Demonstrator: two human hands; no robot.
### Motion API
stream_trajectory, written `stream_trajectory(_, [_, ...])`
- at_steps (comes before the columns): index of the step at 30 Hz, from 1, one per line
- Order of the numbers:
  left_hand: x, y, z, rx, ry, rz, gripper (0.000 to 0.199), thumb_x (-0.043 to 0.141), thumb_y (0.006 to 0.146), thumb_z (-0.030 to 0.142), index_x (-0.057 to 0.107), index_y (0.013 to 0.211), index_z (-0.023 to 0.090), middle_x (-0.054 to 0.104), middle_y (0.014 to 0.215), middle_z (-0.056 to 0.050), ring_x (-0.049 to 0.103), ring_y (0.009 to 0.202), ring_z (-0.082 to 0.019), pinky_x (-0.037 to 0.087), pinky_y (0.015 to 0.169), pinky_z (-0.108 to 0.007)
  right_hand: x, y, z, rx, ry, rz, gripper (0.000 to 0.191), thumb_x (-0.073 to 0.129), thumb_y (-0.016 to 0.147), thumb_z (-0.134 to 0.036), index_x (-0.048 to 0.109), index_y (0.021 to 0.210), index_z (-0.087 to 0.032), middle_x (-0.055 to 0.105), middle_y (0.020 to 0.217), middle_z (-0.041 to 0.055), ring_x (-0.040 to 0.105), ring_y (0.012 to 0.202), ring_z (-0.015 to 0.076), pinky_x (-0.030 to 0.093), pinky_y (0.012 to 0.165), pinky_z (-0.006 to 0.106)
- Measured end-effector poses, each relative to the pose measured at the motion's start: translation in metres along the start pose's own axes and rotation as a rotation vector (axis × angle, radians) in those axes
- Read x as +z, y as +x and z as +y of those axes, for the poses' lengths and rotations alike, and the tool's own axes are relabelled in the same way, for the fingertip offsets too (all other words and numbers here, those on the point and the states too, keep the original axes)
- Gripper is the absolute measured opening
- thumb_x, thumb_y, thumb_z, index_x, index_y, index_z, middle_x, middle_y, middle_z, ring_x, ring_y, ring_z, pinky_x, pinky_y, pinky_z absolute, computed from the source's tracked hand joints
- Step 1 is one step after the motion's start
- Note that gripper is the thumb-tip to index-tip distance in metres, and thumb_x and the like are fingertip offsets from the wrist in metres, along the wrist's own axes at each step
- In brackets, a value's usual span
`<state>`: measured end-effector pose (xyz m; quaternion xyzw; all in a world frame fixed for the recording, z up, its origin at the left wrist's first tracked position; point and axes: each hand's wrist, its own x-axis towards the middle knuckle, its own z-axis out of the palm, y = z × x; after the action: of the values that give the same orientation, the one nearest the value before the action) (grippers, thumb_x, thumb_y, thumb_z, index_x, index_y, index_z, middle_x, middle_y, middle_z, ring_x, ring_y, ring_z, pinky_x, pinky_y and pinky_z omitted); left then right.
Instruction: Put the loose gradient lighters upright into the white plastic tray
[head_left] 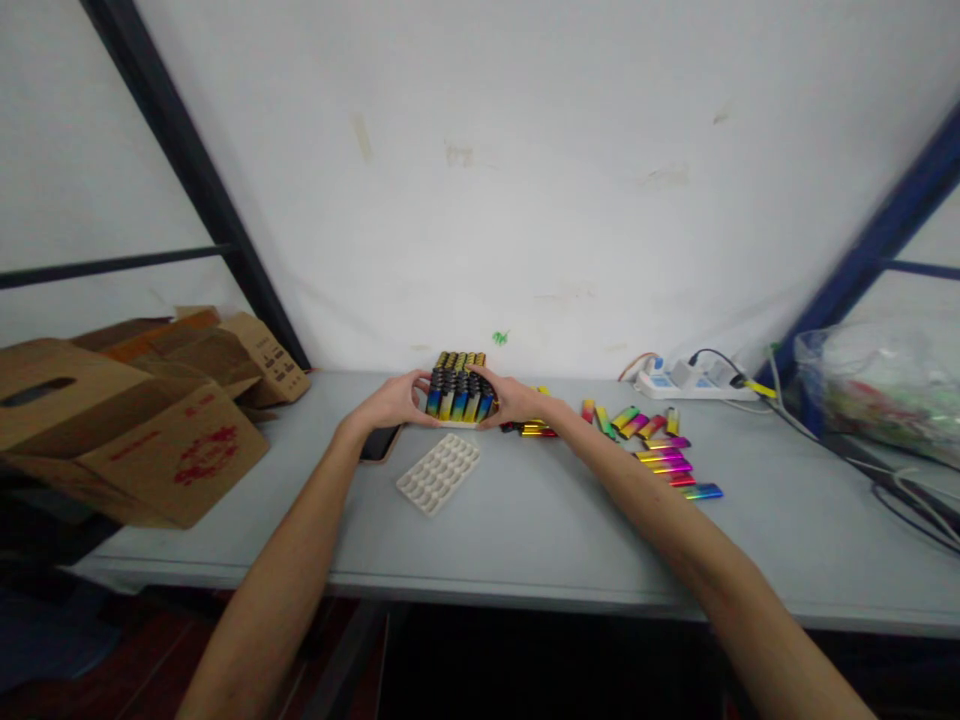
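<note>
A block of upright colourful lighters (459, 395) with black tops stands in a white tray near the wall. My left hand (401, 400) grips its left side, fingers curved round it. On the right side my right hand (512, 398) holds the same block between thumb and fingers. Behind it, more lighters with yellowish tops (461, 358) stand in rows. A white tray with hollows (439, 473) lies bare on the table in front. Loose lighters (664, 455) in bright colours are scattered to the right, some of them beside my right forearm.
A dark phone (380, 444) lies by my left wrist. Opened cardboard boxes (187, 430) fill the left end of the grey table (525, 540). At the back right sit a white power strip (697, 385) with cables and a clear plastic bag (885, 390).
</note>
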<state>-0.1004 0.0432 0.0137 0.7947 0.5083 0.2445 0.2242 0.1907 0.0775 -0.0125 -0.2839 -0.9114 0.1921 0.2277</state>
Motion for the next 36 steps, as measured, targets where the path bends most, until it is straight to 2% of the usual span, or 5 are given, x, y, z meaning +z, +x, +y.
stream_trajectory(11, [0.021, 0.010, 0.014, 0.010, 0.103, -0.015, 0.084, 0.093, 0.050, 0.048, 0.064, 0.121, 0.015, 0.074, 0.121, -0.011, 0.070, 0.105, -0.032, 0.056, 0.096, -0.040, -0.010, -0.019, 0.010, 0.072, -0.102, -0.009, 0.123, 0.091, 0.066, -0.039, 0.018, 0.164, -0.025, 0.066, 0.137, 0.0151, 0.067, 0.118, 0.0339, 0.049, 0.104, 0.046])
stream_trajectory(14, [0.028, 0.014, 0.014, 0.004, 0.051, -0.020, 0.084, 0.094, 0.051, 0.046, 0.063, 0.123, 0.015, 0.073, 0.124, -0.012, 0.071, 0.106, -0.032, 0.057, 0.094, -0.040, -0.014, -0.025, 0.010, 0.104, -0.117, -0.014, 0.124, 0.091, 0.066, -0.037, 0.017, 0.165, -0.025, 0.064, 0.139, 0.0163, 0.066, 0.120, 0.0348, 0.050, 0.102, 0.046])
stream_trajectory(20, [0.039, 0.020, 0.013, -0.019, 0.009, 0.001, 0.089, 0.096, 0.050, 0.045, 0.060, 0.125, 0.015, 0.073, 0.122, -0.014, 0.073, 0.089, -0.028, 0.060, 0.084, -0.041, -0.021, -0.031, 0.008, 0.139, -0.131, -0.041, 0.125, 0.090, 0.069, -0.036, 0.012, 0.166, -0.024, 0.064, 0.140, 0.0179, 0.066, 0.121, 0.0349, 0.051, 0.101, 0.046])
stream_trajectory(29, [0.052, 0.028, 0.007, 0.001, -0.136, 0.016, 0.090, 0.095, 0.053, 0.044, 0.057, 0.128, 0.014, 0.069, 0.131, -0.019, 0.072, 0.104, -0.031, 0.059, 0.091, -0.043, -0.028, -0.039, 0.003, 0.237, -0.101, -0.025, 0.131, 0.092, 0.066, -0.036, 0.009, 0.166, -0.024, 0.071, 0.129, 0.0168, 0.069, 0.115, 0.0354, 0.052, 0.098, 0.045])
stream_trajectory(36, [0.065, 0.034, 0.004, 0.009, -0.188, 0.013, 0.085, 0.095, 0.054, 0.043, 0.059, 0.125, 0.014, 0.074, 0.118, -0.017, 0.073, 0.095, -0.029, 0.060, 0.086, -0.043, -0.030, -0.043, 0.002, 0.244, -0.082, -0.021, 0.134, 0.094, 0.065, -0.039, 0.007, 0.167, -0.025, 0.072, 0.127, 0.0159, 0.071, 0.109, 0.0342, 0.053, 0.096, 0.044])
